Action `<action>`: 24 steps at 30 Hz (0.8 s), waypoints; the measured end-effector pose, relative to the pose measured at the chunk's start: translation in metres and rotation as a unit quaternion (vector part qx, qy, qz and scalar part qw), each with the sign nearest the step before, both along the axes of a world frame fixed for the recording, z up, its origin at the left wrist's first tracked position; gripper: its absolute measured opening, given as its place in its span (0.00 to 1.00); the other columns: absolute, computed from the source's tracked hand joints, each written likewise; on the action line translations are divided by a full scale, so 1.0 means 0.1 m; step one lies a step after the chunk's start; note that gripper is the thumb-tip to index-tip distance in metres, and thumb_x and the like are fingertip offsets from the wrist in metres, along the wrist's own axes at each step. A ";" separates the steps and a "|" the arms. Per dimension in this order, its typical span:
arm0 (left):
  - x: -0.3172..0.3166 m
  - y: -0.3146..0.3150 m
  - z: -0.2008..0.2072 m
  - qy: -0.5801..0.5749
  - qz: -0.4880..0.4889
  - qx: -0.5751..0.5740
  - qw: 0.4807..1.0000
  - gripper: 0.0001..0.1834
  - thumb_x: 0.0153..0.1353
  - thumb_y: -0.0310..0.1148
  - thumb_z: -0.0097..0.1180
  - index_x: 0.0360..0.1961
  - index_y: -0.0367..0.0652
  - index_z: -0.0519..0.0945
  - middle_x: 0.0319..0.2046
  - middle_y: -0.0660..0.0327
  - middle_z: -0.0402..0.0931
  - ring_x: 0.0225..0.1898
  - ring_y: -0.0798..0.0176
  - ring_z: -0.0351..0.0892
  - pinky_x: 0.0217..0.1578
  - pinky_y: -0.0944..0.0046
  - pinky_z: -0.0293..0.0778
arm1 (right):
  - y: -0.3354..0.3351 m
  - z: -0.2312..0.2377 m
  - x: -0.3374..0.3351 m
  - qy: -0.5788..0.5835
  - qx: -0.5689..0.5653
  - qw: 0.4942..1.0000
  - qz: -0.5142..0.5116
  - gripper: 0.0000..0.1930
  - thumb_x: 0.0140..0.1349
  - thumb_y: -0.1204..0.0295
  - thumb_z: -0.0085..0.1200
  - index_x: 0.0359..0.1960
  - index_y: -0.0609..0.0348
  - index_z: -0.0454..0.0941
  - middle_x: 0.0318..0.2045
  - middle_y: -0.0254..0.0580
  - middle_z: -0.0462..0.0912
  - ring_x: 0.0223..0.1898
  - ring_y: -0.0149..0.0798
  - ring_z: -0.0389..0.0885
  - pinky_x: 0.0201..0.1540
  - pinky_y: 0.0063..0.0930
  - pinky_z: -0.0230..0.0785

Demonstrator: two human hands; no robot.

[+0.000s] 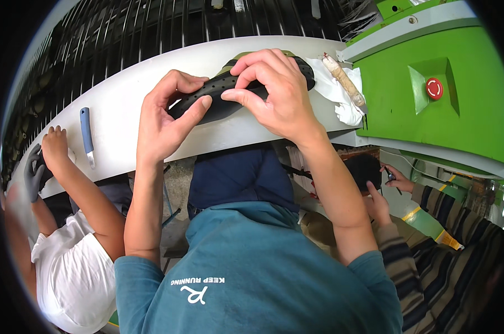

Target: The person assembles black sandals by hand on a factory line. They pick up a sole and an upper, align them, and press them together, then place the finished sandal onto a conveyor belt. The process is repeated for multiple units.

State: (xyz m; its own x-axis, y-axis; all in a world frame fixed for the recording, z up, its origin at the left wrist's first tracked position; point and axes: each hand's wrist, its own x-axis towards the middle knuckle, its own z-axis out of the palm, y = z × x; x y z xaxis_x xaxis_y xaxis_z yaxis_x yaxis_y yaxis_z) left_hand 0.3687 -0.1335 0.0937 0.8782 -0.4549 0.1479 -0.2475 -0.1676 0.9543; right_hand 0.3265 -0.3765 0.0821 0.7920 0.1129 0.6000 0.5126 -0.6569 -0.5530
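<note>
A long black perforated insole (224, 82), dotted with small holes, is held on edge above the far side of the white table. An olive-green piece (228, 67) shows behind it, partly hidden. My left hand (171, 114) grips the insole's left end, thumb on the near face and fingers curled over the far side. With bent fingers and thumb, my right hand (277, 94) holds it around the middle, covering part of it. The insole's right end (306, 72) sticks out past that hand.
A blue-handled knife (86, 131) lies on the white table (115, 97) at left. A taped stick-like tool (344, 80) rests on white paper at right, beside a green machine (446, 50) with a red stop button (434, 88). Co-workers' hands work on both sides.
</note>
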 end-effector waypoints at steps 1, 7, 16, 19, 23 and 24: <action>0.02 0.00 -0.01 -0.006 -0.003 0.002 1.000 0.10 0.64 0.24 0.72 0.42 0.34 0.81 0.48 0.51 0.88 0.55 0.60 0.87 0.61 0.60 0.79 | 0.01 -0.02 0.01 -0.006 0.002 1.000 -0.005 0.16 0.57 0.60 0.79 0.30 0.51 0.82 0.45 0.29 0.88 0.50 0.42 0.84 0.55 0.41 0.70; 0.11 0.00 0.08 -0.056 -0.023 0.052 0.997 0.14 0.65 0.23 0.70 0.50 0.33 0.84 0.52 0.52 0.89 0.56 0.58 0.88 0.62 0.57 0.81 | -0.18 0.00 0.02 -0.007 -0.016 1.000 0.021 0.18 0.55 0.59 0.81 0.30 0.53 0.82 0.47 0.30 0.88 0.52 0.44 0.83 0.56 0.42 0.74; 0.07 -0.28 0.07 -0.110 -0.016 0.094 0.989 0.21 0.63 0.29 0.79 0.54 0.31 0.86 0.59 0.46 0.90 0.60 0.51 0.91 0.63 0.55 0.83 | -0.28 -0.04 0.02 -0.018 -0.004 1.000 0.017 0.17 0.54 0.61 0.81 0.30 0.55 0.82 0.48 0.30 0.88 0.50 0.43 0.84 0.49 0.40 0.81; 0.09 -0.27 0.05 -0.106 -0.012 0.086 0.991 0.20 0.63 0.30 0.79 0.52 0.31 0.86 0.59 0.46 0.90 0.59 0.53 0.92 0.63 0.55 0.84 | -0.28 -0.02 0.04 -0.002 0.001 1.000 0.007 0.18 0.53 0.60 0.81 0.29 0.55 0.82 0.47 0.29 0.88 0.48 0.42 0.85 0.48 0.40 0.80; 0.07 -0.33 0.05 -0.091 0.006 0.086 0.992 0.18 0.62 0.30 0.80 0.48 0.30 0.87 0.57 0.45 0.91 0.59 0.54 0.91 0.63 0.55 0.83 | -0.30 -0.02 0.03 0.004 0.010 1.000 0.007 0.19 0.52 0.63 0.84 0.29 0.56 0.81 0.47 0.35 0.91 0.49 0.44 0.87 0.47 0.37 0.81; 0.06 -0.33 0.05 -0.086 0.006 0.087 0.992 0.18 0.63 0.29 0.79 0.48 0.30 0.87 0.57 0.45 0.91 0.58 0.56 0.90 0.63 0.56 0.83 | -0.30 -0.02 0.03 -0.003 0.009 1.000 0.006 0.19 0.52 0.63 0.84 0.29 0.56 0.81 0.47 0.35 0.91 0.49 0.44 0.87 0.46 0.37 0.81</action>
State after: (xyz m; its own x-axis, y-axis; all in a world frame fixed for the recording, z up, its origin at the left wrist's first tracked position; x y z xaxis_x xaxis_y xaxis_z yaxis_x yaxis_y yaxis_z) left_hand 0.3748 -0.1663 0.0987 0.8522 -0.4765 0.2162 -0.4015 -0.3307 0.8541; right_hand 0.3298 -0.4060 0.0800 0.7874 0.1121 0.6061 0.5233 -0.6411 -0.5613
